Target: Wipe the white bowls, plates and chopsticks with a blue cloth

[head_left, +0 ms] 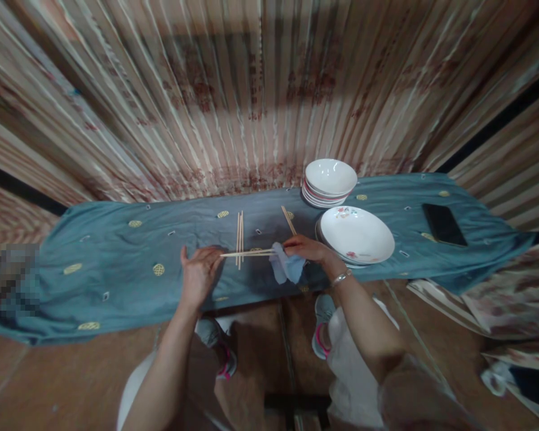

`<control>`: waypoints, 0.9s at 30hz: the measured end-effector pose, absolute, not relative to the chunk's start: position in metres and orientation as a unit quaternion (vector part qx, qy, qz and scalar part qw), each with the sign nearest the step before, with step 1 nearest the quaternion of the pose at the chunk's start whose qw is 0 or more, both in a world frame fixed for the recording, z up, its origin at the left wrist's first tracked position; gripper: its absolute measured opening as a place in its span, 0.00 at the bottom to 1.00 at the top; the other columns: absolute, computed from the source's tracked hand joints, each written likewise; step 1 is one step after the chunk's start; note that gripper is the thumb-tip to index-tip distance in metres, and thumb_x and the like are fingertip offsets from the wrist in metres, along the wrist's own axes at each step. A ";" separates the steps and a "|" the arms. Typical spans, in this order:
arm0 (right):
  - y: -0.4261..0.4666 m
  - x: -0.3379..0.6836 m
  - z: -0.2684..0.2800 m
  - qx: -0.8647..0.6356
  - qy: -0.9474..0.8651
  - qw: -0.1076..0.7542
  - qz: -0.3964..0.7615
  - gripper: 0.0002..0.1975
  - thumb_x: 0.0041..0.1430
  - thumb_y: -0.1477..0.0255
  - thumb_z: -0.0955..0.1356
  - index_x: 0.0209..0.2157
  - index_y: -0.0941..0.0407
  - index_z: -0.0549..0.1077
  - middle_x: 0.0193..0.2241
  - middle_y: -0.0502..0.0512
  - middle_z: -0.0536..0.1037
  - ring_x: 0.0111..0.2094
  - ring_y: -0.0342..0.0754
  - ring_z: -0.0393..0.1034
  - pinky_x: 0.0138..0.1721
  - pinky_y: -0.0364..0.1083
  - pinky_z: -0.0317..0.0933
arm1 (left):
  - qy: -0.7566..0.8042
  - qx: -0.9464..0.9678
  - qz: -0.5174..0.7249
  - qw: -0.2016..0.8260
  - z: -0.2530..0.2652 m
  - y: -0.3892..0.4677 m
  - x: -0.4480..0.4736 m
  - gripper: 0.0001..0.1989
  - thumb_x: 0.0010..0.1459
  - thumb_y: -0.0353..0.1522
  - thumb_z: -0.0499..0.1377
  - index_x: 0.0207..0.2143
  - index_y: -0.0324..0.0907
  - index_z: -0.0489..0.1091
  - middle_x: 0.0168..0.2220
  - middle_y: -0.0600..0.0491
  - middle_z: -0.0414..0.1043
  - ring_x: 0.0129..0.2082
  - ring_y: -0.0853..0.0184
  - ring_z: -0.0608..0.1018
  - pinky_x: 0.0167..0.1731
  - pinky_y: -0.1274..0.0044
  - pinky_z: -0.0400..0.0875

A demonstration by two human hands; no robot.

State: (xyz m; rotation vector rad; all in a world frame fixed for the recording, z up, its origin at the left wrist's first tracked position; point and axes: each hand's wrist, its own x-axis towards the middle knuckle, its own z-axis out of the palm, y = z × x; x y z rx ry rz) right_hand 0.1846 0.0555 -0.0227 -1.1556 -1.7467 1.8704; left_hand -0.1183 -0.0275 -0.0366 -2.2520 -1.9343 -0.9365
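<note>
Between my two hands a pair of chopsticks (247,254) is held level above the cloth-covered table. My left hand (200,272) pinches their left ends. My right hand (305,246) is closed on a pale blue cloth (286,266), which wraps round the right ends of the chopsticks and hangs down. Several more chopsticks (239,230) lie side by side on the table just behind the held ones. Farther right, another chopstick or two (288,219) lie aslant behind my right hand; their near ends are hidden by it.
Right of my hand stand a stack of large floral plates or shallow bowls (357,236) and, behind it, a stack of smaller white bowls (331,178). A black phone or tablet (444,224) lies at the table's right. The blue-green tablecloth (117,257) is wrinkled. Curtains (233,108) hang behind.
</note>
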 end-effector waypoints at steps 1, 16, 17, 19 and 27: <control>0.056 0.185 -0.022 -0.413 -0.594 0.202 0.660 0.10 0.39 0.66 0.68 0.22 0.60 0.72 0.15 0.43 0.65 0.18 0.37 0.55 0.21 0.40 0.45 | -0.637 -0.704 -0.315 0.011 -0.035 -0.027 -0.122 0.16 0.61 0.41 0.52 0.33 0.45 0.78 0.37 0.46 0.80 0.43 0.54 0.79 0.60 0.52 0.43; 0.035 0.116 -0.037 -0.380 -0.420 0.409 0.715 0.15 0.35 0.60 0.74 0.21 0.57 0.73 0.19 0.45 0.70 0.22 0.39 0.57 0.25 0.40 0.52 | -0.527 -0.328 -0.551 -0.557 -0.038 -0.022 -0.034 0.13 0.40 0.41 0.69 0.24 0.41 0.76 0.19 0.56 0.72 0.23 0.70 0.73 0.26 0.78 0.66; 0.034 0.113 -0.037 -0.371 -0.416 0.410 0.722 0.16 0.34 0.60 0.75 0.22 0.57 0.75 0.20 0.46 0.72 0.22 0.39 0.59 0.26 0.40 0.53 | -0.509 -0.325 -0.552 -0.575 -0.037 -0.022 -0.030 0.14 0.39 0.41 0.69 0.24 0.40 0.76 0.20 0.55 0.72 0.25 0.68 0.75 0.29 0.77 0.68; 0.032 0.109 -0.036 -0.356 -0.419 0.410 0.728 0.17 0.33 0.60 0.76 0.24 0.56 0.77 0.22 0.47 0.74 0.23 0.40 0.61 0.27 0.40 0.55 | -0.490 -0.325 -0.550 -0.593 -0.035 -0.022 -0.025 0.15 0.39 0.41 0.69 0.25 0.39 0.75 0.21 0.53 0.74 0.29 0.65 0.77 0.32 0.74 0.71; 0.029 0.105 -0.029 -0.365 -0.435 0.416 0.711 0.14 0.34 0.64 0.76 0.23 0.57 0.77 0.20 0.46 0.75 0.26 0.41 0.64 0.33 0.42 0.58 | -0.483 -0.314 -0.544 -0.609 -0.030 -0.025 -0.016 0.14 0.37 0.39 0.69 0.25 0.40 0.74 0.25 0.50 0.76 0.32 0.61 0.78 0.32 0.72 0.73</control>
